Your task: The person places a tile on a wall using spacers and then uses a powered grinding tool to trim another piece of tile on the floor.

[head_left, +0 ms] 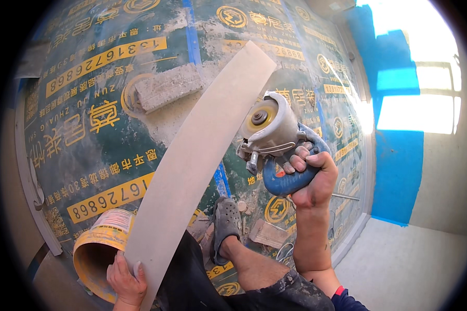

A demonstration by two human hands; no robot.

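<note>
A long pale tile strip (205,124) slants from the lower left to the top middle, its far end above the covered floor. My left hand (126,281) grips its near left edge, thumb on the face. In my right hand (311,176) is a tile cutter (283,140) with a blue loop handle and a dusty metal guard. My fingers wrap round that handle. The round yellowish hub of the cutter faces up beside the strip's right edge. Whether the blade touches the strip I cannot tell, since the guard hides most of it.
A dusty rectangular block (168,87) lies beyond the strip on the green printed floor sheeting (135,137). A yellow bucket (88,243) lies tipped at lower left. My foot in a grey clog (227,220) stands near a smaller block (268,234). Blue film (397,171) covers part of the right wall.
</note>
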